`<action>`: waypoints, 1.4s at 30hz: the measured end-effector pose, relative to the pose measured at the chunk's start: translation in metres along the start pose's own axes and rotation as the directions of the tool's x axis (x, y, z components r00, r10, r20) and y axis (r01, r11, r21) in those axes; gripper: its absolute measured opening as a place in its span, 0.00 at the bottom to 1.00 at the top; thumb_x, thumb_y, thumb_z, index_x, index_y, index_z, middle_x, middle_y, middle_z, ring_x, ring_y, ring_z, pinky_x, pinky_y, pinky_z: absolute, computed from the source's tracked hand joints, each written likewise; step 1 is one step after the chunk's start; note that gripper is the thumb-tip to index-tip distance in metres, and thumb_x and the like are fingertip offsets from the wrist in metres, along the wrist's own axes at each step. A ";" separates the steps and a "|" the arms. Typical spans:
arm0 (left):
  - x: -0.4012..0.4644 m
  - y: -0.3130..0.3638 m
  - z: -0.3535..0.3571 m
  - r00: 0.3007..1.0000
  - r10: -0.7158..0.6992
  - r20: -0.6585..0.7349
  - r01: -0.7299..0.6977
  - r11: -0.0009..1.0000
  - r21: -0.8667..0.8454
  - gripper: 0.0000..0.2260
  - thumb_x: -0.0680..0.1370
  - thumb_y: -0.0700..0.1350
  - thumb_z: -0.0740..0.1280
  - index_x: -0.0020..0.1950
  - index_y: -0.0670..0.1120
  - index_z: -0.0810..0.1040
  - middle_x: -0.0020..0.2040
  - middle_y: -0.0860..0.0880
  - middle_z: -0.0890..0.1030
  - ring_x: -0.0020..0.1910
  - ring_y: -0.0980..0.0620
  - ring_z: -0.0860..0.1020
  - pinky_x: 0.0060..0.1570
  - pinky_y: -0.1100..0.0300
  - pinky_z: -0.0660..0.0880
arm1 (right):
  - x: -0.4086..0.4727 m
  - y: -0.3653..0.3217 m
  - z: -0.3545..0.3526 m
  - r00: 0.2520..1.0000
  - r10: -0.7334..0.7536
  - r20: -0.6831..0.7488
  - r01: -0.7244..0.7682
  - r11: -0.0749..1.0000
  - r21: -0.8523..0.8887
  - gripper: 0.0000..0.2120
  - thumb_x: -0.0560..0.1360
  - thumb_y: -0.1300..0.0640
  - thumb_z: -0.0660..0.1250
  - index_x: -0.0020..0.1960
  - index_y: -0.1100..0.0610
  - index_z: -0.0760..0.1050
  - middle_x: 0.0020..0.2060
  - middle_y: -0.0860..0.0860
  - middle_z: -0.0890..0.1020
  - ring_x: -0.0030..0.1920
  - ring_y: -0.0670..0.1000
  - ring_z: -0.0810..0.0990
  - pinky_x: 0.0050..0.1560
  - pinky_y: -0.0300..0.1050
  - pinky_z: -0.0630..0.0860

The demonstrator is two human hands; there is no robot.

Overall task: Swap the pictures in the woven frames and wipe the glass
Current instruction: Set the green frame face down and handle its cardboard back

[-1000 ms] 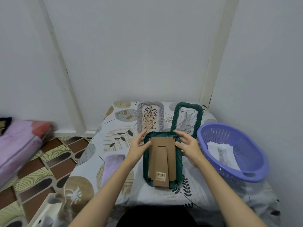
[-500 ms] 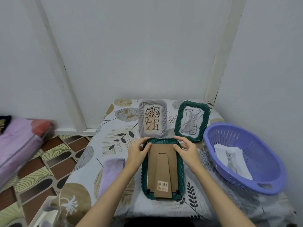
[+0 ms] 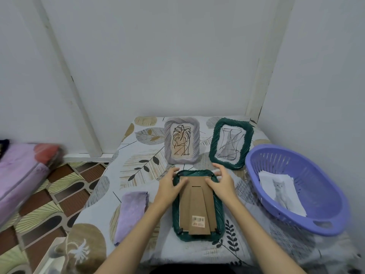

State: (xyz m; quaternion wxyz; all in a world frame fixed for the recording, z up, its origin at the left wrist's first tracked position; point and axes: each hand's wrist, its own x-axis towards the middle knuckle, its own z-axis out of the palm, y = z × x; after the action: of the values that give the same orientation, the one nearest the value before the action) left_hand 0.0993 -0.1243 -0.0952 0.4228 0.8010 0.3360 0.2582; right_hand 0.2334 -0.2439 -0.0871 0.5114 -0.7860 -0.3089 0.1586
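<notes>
In the lower middle of the frame a green woven frame (image 3: pixel 198 206) lies face down on the leaf-patterned cloth (image 3: pixel 138 161), its cardboard back (image 3: pixel 197 202) up. The left hand (image 3: pixel 170 187) and the right hand (image 3: pixel 221 183) rest on its upper corners, thumbs on the cardboard, fingers relaxed. Above stand a grey frame (image 3: pixel 182 140) and another green frame (image 3: pixel 231 143). A purple basket (image 3: pixel 296 186) on the right holds a cat picture (image 3: pixel 280 191); a lilac cloth (image 3: pixel 131 210) lies left.
</notes>
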 end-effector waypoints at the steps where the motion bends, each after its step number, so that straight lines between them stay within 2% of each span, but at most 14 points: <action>1: -0.001 -0.006 0.001 0.996 -0.020 0.088 0.018 0.999 0.033 0.27 0.72 0.50 0.70 0.68 0.45 0.67 0.59 0.52 0.73 0.61 0.53 0.71 0.61 0.60 0.69 | -0.001 0.004 0.000 1.000 0.013 0.028 -0.012 0.999 -0.041 0.26 0.71 0.61 0.69 0.67 0.54 0.66 0.49 0.51 0.74 0.52 0.49 0.72 0.51 0.42 0.68; 3: -0.001 -0.019 0.003 0.983 -0.054 0.174 0.030 0.991 0.133 0.36 0.70 0.55 0.72 0.72 0.45 0.61 0.68 0.49 0.69 0.67 0.50 0.68 0.68 0.53 0.65 | -0.002 0.012 -0.001 0.995 0.045 0.088 -0.033 0.991 -0.132 0.29 0.72 0.61 0.69 0.69 0.54 0.62 0.53 0.52 0.75 0.55 0.51 0.72 0.56 0.46 0.71; 5: -0.003 -0.027 0.005 0.979 -0.061 0.194 0.010 0.967 0.253 0.38 0.70 0.57 0.70 0.73 0.44 0.59 0.72 0.45 0.66 0.70 0.48 0.65 0.70 0.51 0.63 | -0.004 0.021 -0.001 0.987 0.069 0.145 -0.036 0.975 -0.218 0.29 0.72 0.60 0.68 0.70 0.53 0.62 0.58 0.54 0.75 0.60 0.54 0.72 0.62 0.50 0.70; 9: -0.012 -0.026 0.002 0.971 -0.033 0.238 -0.051 0.940 0.338 0.34 0.73 0.58 0.66 0.72 0.44 0.60 0.72 0.45 0.65 0.71 0.48 0.63 0.71 0.51 0.59 | -0.015 0.024 -0.010 0.972 0.035 0.232 0.031 0.961 -0.275 0.26 0.73 0.62 0.66 0.69 0.55 0.65 0.64 0.56 0.73 0.67 0.55 0.68 0.68 0.50 0.66; 12: -0.028 -0.022 -0.006 0.960 0.031 0.278 -0.123 0.939 0.321 0.32 0.71 0.61 0.67 0.70 0.47 0.65 0.72 0.47 0.66 0.71 0.49 0.63 0.71 0.52 0.58 | -0.035 0.022 -0.023 0.958 -0.039 0.284 0.126 0.947 -0.296 0.19 0.75 0.62 0.63 0.65 0.54 0.70 0.62 0.54 0.74 0.65 0.52 0.69 0.67 0.46 0.64; 15: -0.055 -0.014 -0.017 0.937 0.069 0.343 -0.163 0.953 0.254 0.38 0.61 0.69 0.65 0.65 0.50 0.72 0.69 0.49 0.70 0.68 0.53 0.67 0.68 0.56 0.63 | -0.065 0.024 -0.036 0.925 -0.061 0.374 0.183 0.936 -0.300 0.18 0.73 0.50 0.67 0.63 0.48 0.72 0.61 0.49 0.74 0.64 0.48 0.69 0.68 0.47 0.65; 18: -0.081 -0.015 -0.024 0.910 0.111 0.399 -0.248 0.918 0.311 0.42 0.55 0.72 0.63 0.64 0.52 0.73 0.70 0.52 0.69 0.70 0.54 0.63 0.69 0.58 0.59 | -0.093 0.026 -0.043 0.892 -0.053 0.449 0.249 0.886 -0.391 0.28 0.65 0.41 0.72 0.63 0.44 0.71 0.61 0.47 0.71 0.65 0.47 0.65 0.66 0.44 0.62; 20: -0.094 -0.020 -0.027 0.897 0.125 0.425 -0.303 0.874 0.381 0.43 0.54 0.73 0.64 0.64 0.53 0.72 0.70 0.53 0.68 0.71 0.54 0.62 0.71 0.56 0.57 | -0.106 0.028 -0.042 0.891 -0.053 0.451 0.289 0.832 -0.473 0.31 0.63 0.41 0.73 0.64 0.45 0.70 0.64 0.48 0.69 0.66 0.49 0.63 0.67 0.47 0.60; 22: -0.100 -0.024 -0.027 0.905 0.138 0.403 -0.306 0.868 0.391 0.40 0.55 0.72 0.66 0.61 0.52 0.75 0.67 0.53 0.72 0.67 0.55 0.67 0.68 0.58 0.61 | -0.111 0.031 -0.039 0.901 -0.066 0.429 0.306 0.799 -0.518 0.30 0.64 0.42 0.73 0.64 0.46 0.71 0.67 0.48 0.67 0.68 0.51 0.62 0.69 0.48 0.60; 25: -0.110 -0.026 -0.026 0.930 0.185 0.318 -0.285 0.908 0.306 0.21 0.64 0.56 0.75 0.52 0.47 0.79 0.59 0.50 0.78 0.57 0.58 0.73 0.62 0.59 0.68 | -0.118 0.034 -0.038 0.921 -0.095 0.377 0.296 0.802 -0.520 0.22 0.68 0.46 0.71 0.61 0.48 0.73 0.68 0.47 0.67 0.68 0.51 0.63 0.68 0.48 0.61; 28: -0.117 -0.029 -0.023 0.942 0.200 0.272 -0.271 0.927 0.258 0.13 0.67 0.49 0.75 0.49 0.46 0.81 0.57 0.51 0.80 0.54 0.59 0.74 0.61 0.59 0.69 | -0.121 0.035 -0.038 0.934 -0.127 0.333 0.285 0.826 -0.487 0.15 0.70 0.52 0.70 0.56 0.48 0.76 0.68 0.46 0.69 0.67 0.51 0.64 0.67 0.48 0.61; 33: -0.120 -0.034 -0.022 0.949 0.186 0.253 -0.242 0.947 0.210 0.13 0.67 0.49 0.73 0.49 0.46 0.82 0.59 0.50 0.78 0.58 0.56 0.73 0.63 0.60 0.67 | -0.119 0.035 -0.037 0.943 -0.113 0.313 0.254 0.854 -0.454 0.11 0.69 0.55 0.71 0.51 0.46 0.77 0.66 0.47 0.71 0.66 0.53 0.64 0.67 0.50 0.62; 39: -0.117 -0.037 -0.020 0.940 0.195 0.278 -0.251 0.950 0.184 0.22 0.64 0.61 0.64 0.47 0.47 0.82 0.59 0.53 0.77 0.59 0.56 0.74 0.62 0.62 0.66 | -0.121 0.039 -0.034 0.952 -0.116 0.282 0.233 0.873 -0.428 0.10 0.69 0.56 0.71 0.50 0.48 0.79 0.66 0.46 0.71 0.66 0.52 0.63 0.67 0.49 0.60; 42: -0.115 -0.039 -0.021 0.934 0.197 0.299 -0.259 0.949 0.182 0.19 0.65 0.60 0.64 0.46 0.49 0.81 0.60 0.52 0.77 0.59 0.55 0.74 0.62 0.60 0.67 | -0.123 0.040 -0.035 0.949 -0.132 0.287 0.251 0.867 -0.430 0.08 0.70 0.55 0.70 0.48 0.47 0.78 0.66 0.45 0.71 0.66 0.51 0.63 0.65 0.48 0.60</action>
State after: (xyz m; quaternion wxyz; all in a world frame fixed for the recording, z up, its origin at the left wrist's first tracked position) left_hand -0.0011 -0.1844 -0.1331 0.3420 0.9045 0.2040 0.1526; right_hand 0.1729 -0.3593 -0.1162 0.2805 -0.8239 -0.4762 0.1257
